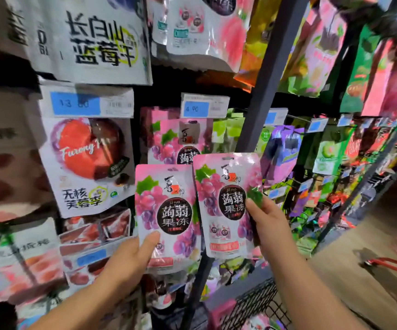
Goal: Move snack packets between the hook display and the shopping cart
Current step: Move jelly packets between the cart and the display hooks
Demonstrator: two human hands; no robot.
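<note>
Head view: left packet pinched by left hand, right packet pinched by right hand, both raised before matching hooked packets. Shopping cart sits near, lower right. Neither packet is placed yet; destination unclear.

A blue price tag reads 4.90; tan floor lies right.

Left hand holds left konjac jelly packet at bottom edge; right hand holds right konjac jelly packet just beside it. Both in front of hook display. Hanging jelly packet behind, plum packet left, shopping cart below right.
</note>
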